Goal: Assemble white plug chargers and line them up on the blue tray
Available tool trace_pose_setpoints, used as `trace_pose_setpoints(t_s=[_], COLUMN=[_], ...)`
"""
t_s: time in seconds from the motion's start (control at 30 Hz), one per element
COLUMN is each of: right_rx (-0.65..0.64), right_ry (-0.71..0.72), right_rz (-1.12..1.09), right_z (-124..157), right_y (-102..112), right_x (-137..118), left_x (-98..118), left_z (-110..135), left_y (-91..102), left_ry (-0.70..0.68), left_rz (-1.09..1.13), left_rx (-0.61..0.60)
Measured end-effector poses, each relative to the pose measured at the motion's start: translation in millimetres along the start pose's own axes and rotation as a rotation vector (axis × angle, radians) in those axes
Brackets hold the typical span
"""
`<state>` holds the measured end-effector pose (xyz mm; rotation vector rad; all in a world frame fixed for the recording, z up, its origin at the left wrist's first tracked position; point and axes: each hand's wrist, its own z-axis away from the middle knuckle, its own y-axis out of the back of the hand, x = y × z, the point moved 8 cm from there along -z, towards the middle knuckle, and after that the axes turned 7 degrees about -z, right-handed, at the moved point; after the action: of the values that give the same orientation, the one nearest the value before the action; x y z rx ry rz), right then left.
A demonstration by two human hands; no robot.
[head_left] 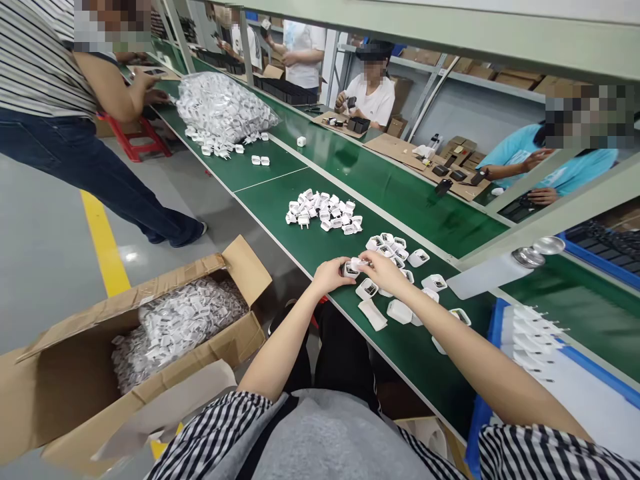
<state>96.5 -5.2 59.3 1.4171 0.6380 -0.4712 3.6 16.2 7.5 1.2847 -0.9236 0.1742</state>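
My left hand and my right hand meet over the near edge of the green conveyor belt. Together they pinch a small white charger part, fingers closed round it. Around my right hand lie several white charger shells, some with the open side up. A loose heap of white plug pieces sits further up the belt.
A cardboard box of bagged white parts stands on the floor to my left. A big clear bag of parts lies far up the belt. A blue tray with white plugs is at right. Other people work along and across the belt.
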Motion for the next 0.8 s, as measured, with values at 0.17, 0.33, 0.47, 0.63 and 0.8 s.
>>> trace_pose_setpoints(t_s=[0.17, 0.33, 0.47, 0.63, 0.8], right_rx=[-0.040, -0.071, -0.123, -0.178, -0.229], right_ry=[0.074, 0.080, 0.066, 0.024, -0.039], right_rz=[0.198, 0.338, 0.428, 0.507, 0.545], right_z=[1, -2, -3, -5, -12], right_y=[-11, -15, -16, -15, -18], right_x=[-10, -12, -18, -25, -26], left_x=[1, 2, 2, 3, 4], left_z=[1, 2, 2, 2, 2], left_y=[0.4, 2.0, 2.0, 1.2, 1.9], left_ry=[0.006, -0.004, -0.008, -0.015, -0.020], left_rz=[-0.009, -0.022, -0.033, -0.044, -0.054], left_rx=[0.017, 0.026, 0.029, 0.019, 0.020])
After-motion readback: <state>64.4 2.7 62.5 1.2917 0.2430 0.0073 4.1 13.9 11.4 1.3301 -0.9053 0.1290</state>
